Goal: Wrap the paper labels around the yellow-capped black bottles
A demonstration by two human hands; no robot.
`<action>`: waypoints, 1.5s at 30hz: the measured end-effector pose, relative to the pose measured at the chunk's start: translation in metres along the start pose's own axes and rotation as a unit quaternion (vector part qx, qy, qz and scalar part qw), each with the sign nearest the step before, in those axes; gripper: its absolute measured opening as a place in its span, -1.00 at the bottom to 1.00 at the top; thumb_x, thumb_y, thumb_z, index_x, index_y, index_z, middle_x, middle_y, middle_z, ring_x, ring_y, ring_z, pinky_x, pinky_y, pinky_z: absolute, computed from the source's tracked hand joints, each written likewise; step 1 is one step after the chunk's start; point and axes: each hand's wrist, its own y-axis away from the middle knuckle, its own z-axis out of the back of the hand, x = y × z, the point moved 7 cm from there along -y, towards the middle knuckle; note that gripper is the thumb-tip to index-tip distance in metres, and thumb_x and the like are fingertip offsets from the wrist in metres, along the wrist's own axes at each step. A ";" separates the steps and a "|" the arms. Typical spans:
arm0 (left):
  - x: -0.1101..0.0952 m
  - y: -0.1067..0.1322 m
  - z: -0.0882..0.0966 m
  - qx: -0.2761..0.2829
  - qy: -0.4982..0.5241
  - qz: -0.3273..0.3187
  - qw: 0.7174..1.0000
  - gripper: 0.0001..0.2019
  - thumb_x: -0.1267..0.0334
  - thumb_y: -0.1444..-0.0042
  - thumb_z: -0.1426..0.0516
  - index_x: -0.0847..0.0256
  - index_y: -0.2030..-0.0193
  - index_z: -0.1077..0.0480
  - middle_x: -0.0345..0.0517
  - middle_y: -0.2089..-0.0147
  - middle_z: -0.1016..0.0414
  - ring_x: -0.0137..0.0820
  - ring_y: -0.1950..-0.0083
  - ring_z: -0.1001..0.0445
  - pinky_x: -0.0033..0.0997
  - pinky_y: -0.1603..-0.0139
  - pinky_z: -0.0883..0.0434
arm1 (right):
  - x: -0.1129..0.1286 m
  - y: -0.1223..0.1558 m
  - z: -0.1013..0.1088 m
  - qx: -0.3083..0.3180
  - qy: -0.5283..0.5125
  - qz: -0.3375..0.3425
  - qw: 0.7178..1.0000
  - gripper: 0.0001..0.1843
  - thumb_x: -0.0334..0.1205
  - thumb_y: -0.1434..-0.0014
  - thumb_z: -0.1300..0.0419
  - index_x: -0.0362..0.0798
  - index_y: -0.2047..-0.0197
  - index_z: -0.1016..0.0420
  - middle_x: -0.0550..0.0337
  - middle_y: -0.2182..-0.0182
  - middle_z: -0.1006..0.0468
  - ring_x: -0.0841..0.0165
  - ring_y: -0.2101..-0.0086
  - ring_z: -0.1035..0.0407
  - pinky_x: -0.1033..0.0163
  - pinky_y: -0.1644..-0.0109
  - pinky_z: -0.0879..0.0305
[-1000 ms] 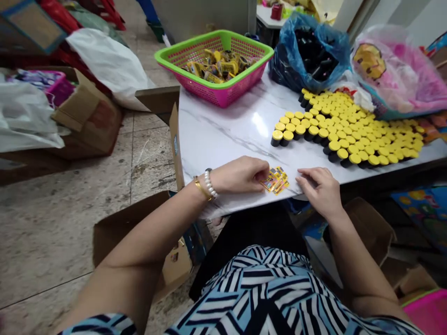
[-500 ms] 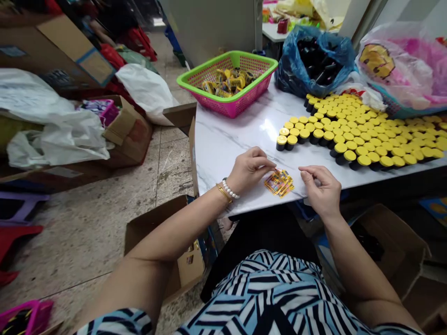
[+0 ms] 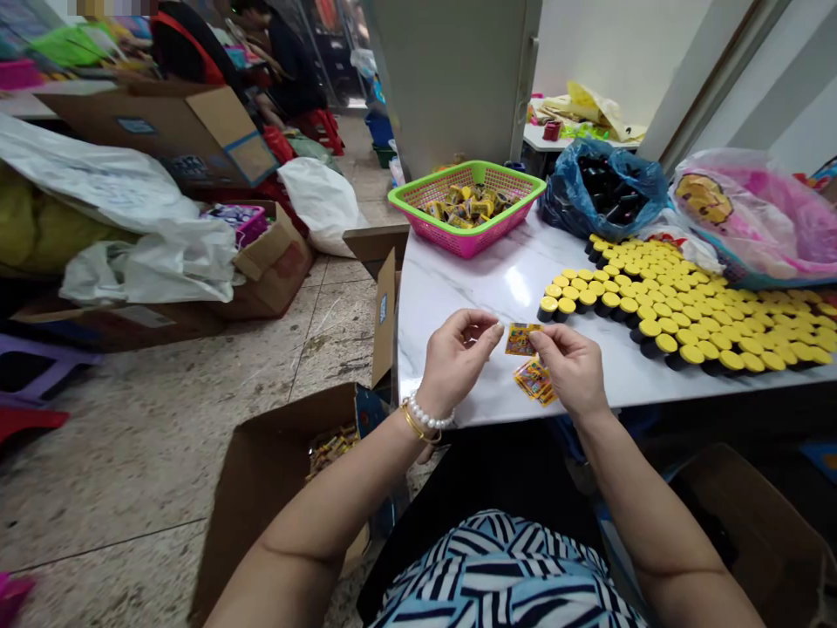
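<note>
My right hand (image 3: pixel 570 370) pinches a small orange and yellow sticker (image 3: pixel 521 339) and holds it a little above the white marble table (image 3: pixel 471 288). My left hand (image 3: pixel 456 356) is raised just left of the sticker, fingers curled toward it with its fingertips close together. A small pile of the same stickers (image 3: pixel 537 382) lies on the table under my right hand. Several black tubes with yellow caps (image 3: pixel 686 305) stand packed together to the right.
A green and pink basket (image 3: pixel 466 209) of yellow packets sits at the table's far edge, beside a blue bag (image 3: pixel 605 194) of black tubes and a pink bag (image 3: pixel 751 214). Open cardboard boxes (image 3: pixel 281 471) stand on the floor at left. People sit in the far background (image 3: pixel 275 52).
Both hands rose off the table. My right hand picked one sticker from the pile and lifted it. The camera tilted up, showing more of the room.
</note>
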 end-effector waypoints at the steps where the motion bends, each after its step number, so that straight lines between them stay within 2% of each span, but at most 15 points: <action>1: 0.001 0.007 0.005 -0.013 0.015 0.018 1.000 -0.73 0.05 -0.18 -0.32 0.24 0.22 -0.52 -0.15 0.33 -0.52 -0.52 0.41 -0.41 -0.51 0.36 -0.39 | 0.001 0.004 0.000 -0.009 0.003 0.007 1.000 -0.69 0.05 -0.24 -0.34 -0.03 0.34 -0.61 0.23 0.45 -0.60 0.36 0.44 -0.45 0.25 0.30 -0.42; 5: -0.001 0.036 0.007 -0.035 0.051 0.059 0.996 -0.66 -0.04 -0.19 -0.30 0.22 0.32 -0.50 -0.25 0.55 -0.38 -0.55 0.54 -0.29 -0.52 0.50 -0.27 | 0.001 0.021 -0.002 -0.033 0.043 0.029 0.998 -0.61 0.11 -0.31 -0.27 -0.01 0.38 -0.53 0.23 0.48 -0.54 0.36 0.43 -0.40 0.26 0.34 -0.36; 10: 0.001 0.058 -0.002 -0.051 0.070 0.084 0.993 -0.62 -0.12 -0.16 -0.30 0.20 0.26 -0.54 -0.25 0.54 -0.38 -0.55 0.56 -0.30 -0.53 0.56 -0.24 | 0.001 0.031 -0.004 -0.029 0.092 0.060 0.994 -0.57 0.16 -0.37 -0.19 0.01 0.36 -0.50 0.20 0.48 -0.51 0.32 0.42 -0.40 0.26 0.40 -0.31; 15: 0.009 0.057 0.000 -0.081 0.076 0.072 0.991 -0.65 -0.07 -0.16 -0.32 0.20 0.20 -0.56 -0.26 0.49 -0.39 -0.57 0.54 -0.31 -0.54 0.53 -0.27 | 0.005 0.036 -0.001 -0.035 0.113 0.088 0.989 -0.60 0.10 -0.39 -0.18 0.02 0.38 -0.46 0.21 0.48 -0.50 0.32 0.42 -0.40 0.24 0.36 -0.32; 20: 0.012 0.058 -0.002 -0.067 0.056 0.071 0.994 -0.71 -0.02 -0.18 -0.32 0.18 0.24 -0.59 -0.19 0.41 -0.47 -0.56 0.50 -0.33 -0.53 0.49 -0.31 | 0.012 0.035 -0.004 -0.035 0.140 0.137 0.980 -0.64 0.02 -0.42 -0.16 0.04 0.38 -0.46 0.19 0.43 -0.53 0.30 0.39 -0.43 0.17 0.23 -0.37; 26: 0.005 0.057 0.014 -0.105 -0.036 0.020 0.994 -0.85 0.10 -0.15 -0.35 0.12 0.28 -0.61 -0.08 0.23 -0.59 -0.40 0.23 -0.51 -0.41 0.15 -0.49 | 0.021 0.038 -0.014 -0.027 0.158 0.209 0.965 -0.79 -0.14 -0.40 -0.19 0.09 0.31 -0.51 0.16 0.37 -0.59 0.21 0.33 -0.48 0.08 0.18 -0.41; 29: 0.005 0.056 0.019 -0.102 -0.039 0.025 0.994 -0.85 0.08 -0.12 -0.36 0.08 0.31 -0.64 -0.04 0.26 -0.62 -0.33 0.23 -0.51 -0.33 0.17 -0.49 | 0.023 0.039 -0.022 -0.027 0.153 0.243 0.958 -0.85 -0.16 -0.37 -0.21 0.12 0.28 -0.53 0.14 0.37 -0.60 0.16 0.33 -0.47 0.05 0.23 -0.42; 31: 0.002 0.056 0.021 -0.103 -0.035 0.011 0.994 -0.85 0.10 -0.11 -0.37 0.11 0.32 -0.66 -0.02 0.27 -0.62 -0.33 0.25 -0.50 -0.32 0.18 -0.47 | 0.024 0.039 -0.028 -0.019 0.158 0.268 0.950 -0.84 -0.15 -0.38 -0.22 0.09 0.27 -0.54 0.13 0.37 -0.61 0.19 0.34 -0.47 0.09 0.25 -0.41; 36: 0.003 0.065 0.033 -0.163 0.002 0.025 0.986 -0.79 0.15 -0.08 -0.37 0.26 0.26 -0.61 -0.04 0.26 -0.62 -0.42 0.29 -0.45 -0.42 0.22 -0.42 | 0.024 0.046 -0.031 -0.024 0.165 0.309 0.936 -0.81 -0.14 -0.39 -0.23 -0.01 0.26 -0.55 0.15 0.36 -0.62 0.32 0.35 -0.47 0.23 0.21 -0.39; 41: 0.009 0.066 0.031 -0.149 0.016 0.039 0.988 -0.78 0.17 -0.02 -0.41 0.28 0.32 -0.59 -0.05 0.28 -0.62 -0.43 0.30 -0.44 -0.44 0.22 -0.39 | 0.023 0.054 -0.033 -0.009 0.158 0.339 0.927 -0.84 -0.17 -0.37 -0.25 -0.01 0.25 -0.58 0.12 0.34 -0.64 0.31 0.35 -0.49 0.24 0.24 -0.40; 45: 0.011 0.067 0.029 -0.152 0.045 0.056 0.986 -0.78 0.20 0.02 -0.43 0.29 0.40 -0.54 -0.12 0.39 -0.55 -0.45 0.34 -0.40 -0.45 0.26 -0.35 | 0.034 0.060 -0.037 -0.016 0.167 0.382 0.909 -0.87 -0.20 -0.37 -0.26 -0.01 0.23 -0.60 0.13 0.35 -0.66 0.32 0.37 -0.50 0.25 0.26 -0.41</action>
